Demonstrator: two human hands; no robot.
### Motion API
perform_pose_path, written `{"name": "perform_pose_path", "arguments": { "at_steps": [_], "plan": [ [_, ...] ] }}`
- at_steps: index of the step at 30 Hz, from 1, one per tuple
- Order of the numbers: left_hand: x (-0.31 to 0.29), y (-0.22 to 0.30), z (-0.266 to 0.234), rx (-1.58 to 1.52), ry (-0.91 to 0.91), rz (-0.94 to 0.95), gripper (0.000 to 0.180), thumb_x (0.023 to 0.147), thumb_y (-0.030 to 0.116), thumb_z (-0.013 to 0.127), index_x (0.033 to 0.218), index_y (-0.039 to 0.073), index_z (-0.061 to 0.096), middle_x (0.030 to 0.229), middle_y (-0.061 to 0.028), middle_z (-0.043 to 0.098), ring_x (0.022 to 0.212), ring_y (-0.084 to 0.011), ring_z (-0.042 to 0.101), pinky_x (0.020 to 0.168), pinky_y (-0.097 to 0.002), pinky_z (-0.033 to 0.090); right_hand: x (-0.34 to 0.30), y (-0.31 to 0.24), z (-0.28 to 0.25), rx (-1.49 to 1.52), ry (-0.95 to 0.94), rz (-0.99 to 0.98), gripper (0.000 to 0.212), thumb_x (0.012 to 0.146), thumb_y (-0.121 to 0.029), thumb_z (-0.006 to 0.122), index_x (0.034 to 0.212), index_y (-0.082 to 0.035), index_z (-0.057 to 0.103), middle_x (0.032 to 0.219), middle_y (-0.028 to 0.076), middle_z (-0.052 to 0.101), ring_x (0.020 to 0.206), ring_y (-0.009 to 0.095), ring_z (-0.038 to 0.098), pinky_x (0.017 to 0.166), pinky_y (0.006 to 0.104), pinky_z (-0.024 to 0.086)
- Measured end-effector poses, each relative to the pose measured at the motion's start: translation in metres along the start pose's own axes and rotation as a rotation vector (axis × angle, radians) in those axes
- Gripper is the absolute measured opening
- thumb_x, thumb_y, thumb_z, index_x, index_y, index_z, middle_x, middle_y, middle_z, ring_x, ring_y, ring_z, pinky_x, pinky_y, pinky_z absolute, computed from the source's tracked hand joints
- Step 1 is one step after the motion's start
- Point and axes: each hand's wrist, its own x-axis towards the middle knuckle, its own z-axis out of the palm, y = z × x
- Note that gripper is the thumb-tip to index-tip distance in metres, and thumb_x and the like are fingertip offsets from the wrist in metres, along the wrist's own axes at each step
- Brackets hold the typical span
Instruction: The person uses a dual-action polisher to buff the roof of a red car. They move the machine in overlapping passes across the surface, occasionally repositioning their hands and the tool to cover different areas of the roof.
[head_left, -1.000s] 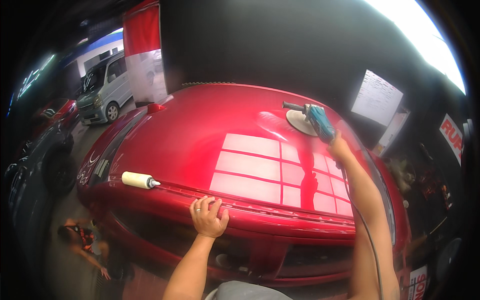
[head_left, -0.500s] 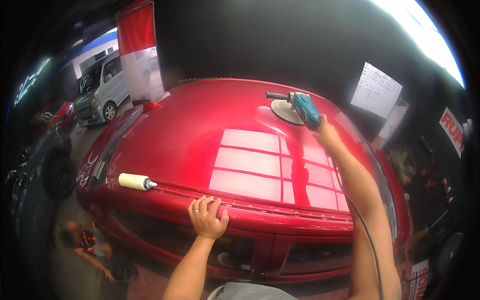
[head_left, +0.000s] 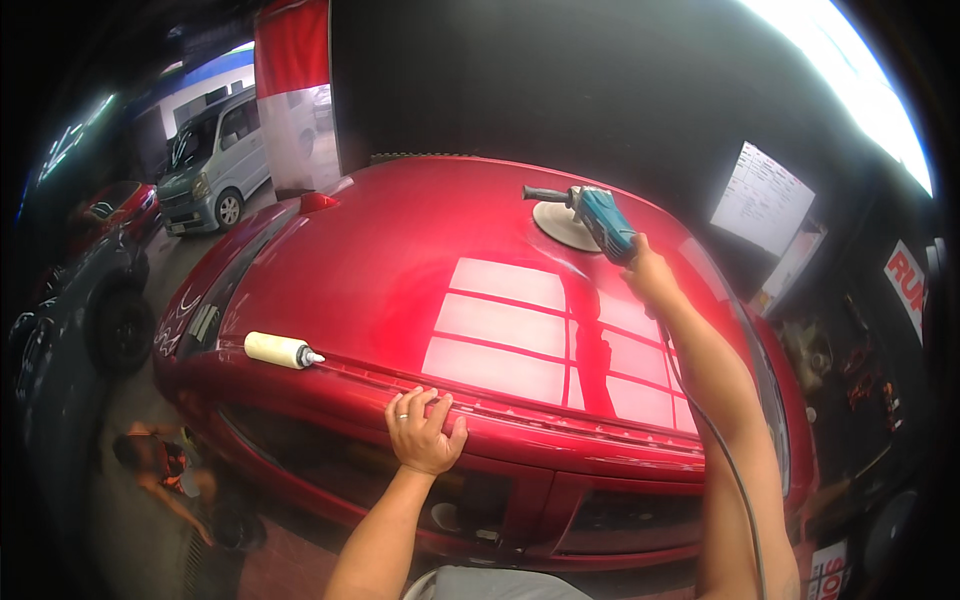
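Far left, low down: another person (head_left: 172, 465) in an orange-and-black top, in dim light, doing something I cannot make out; above and beyond, a pale van (head_left: 215, 165), parked well apart from the work.

Next, a cream bottle (head_left: 275, 350) on its side near the close edge of the red car roof (head_left: 350, 270), nozzle toward the right; same place as a second ago.

Left hand (head_left: 425, 433) just right of the bottle, apart from it; fingers slightly spread and bent over the roof edge, thumb standing off; nothing held; it has kept its spot, so likely a steadying rest.

Further right, a bright window-like reflection (head_left: 500, 320) in the paint; beyond it, toward the far side of the roof, the pale round pad (head_left: 560, 230) under the teal polisher (head_left: 605, 222); the pad seems to lie on the paint; whether it spins, cannot tell; main change: the machine has slid leftward over the last second, so the work looks mid-pass, on a fresh patch.

Its black side handle (head_left: 547, 194) points left, ungripped; the right hand (head_left: 650, 272) alone has the rear of the body, fingers wrapped round it, fingertips mostly hidden; the cord (head_left: 735, 465) hangs down along the forearm.
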Motion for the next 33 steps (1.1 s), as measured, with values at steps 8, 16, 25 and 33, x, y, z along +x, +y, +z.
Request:
{"name": "perform_pose_path", "arguments": {
  "at_steps": [8,16,25,33],
  "plan": [
    [-0.001,0.0,0.0,-0.007,0.001,0.0,0.039,0.089,0.042,0.076,0.113,0.012,0.083,0.122,-0.0109,0.071,0.125,-0.0361,0.065,0.116,-0.058,0.042,0.001,-0.028,0.01,-0.042,-0.04,-0.013,0.096,0.1,-0.015,0.074,0.179,-0.01,0.02,0.131,0.027,0.077,0.118,0.045,0.077,0.099,0.0523,0.062],
    [-0.001,-0.001,0.001,-0.008,0.005,0.001,0.038,0.09,0.041,0.075,0.113,0.012,0.083,0.122,-0.0105,0.071,0.125,-0.0359,0.065,0.116,-0.0576,0.042,0.024,-0.071,0.033,-0.033,-0.09,-0.1,0.097,0.1,-0.01,0.072,0.18,-0.014,0.018,0.122,0.022,0.077,0.09,0.036,0.08,0.063,0.049,0.065],
    [0.0,0.002,0.001,-0.003,-0.008,-0.001,0.038,0.089,0.041,0.075,0.114,0.012,0.083,0.123,-0.0106,0.071,0.125,-0.036,0.065,0.116,-0.0576,0.042,0.025,-0.111,0.035,-0.086,-0.192,-0.133,0.094,0.098,-0.004,0.068,0.177,-0.004,0.018,0.11,0.025,0.078,0.083,0.035,0.08,0.067,0.0494,0.064],
    [0.001,0.001,-0.004,0.01,-0.034,0.007,0.041,0.092,0.043,0.071,0.113,0.011,0.083,0.122,-0.0123,0.072,0.125,-0.0384,0.065,0.118,-0.0593,0.04,0.022,-0.127,0.049,-0.135,-0.182,-0.145,0.097,0.096,-0.01,0.071,0.176,0.001,0.017,0.128,0.028,0.078,0.108,0.039,0.081,0.092,0.0481,0.066]
  ]
}}
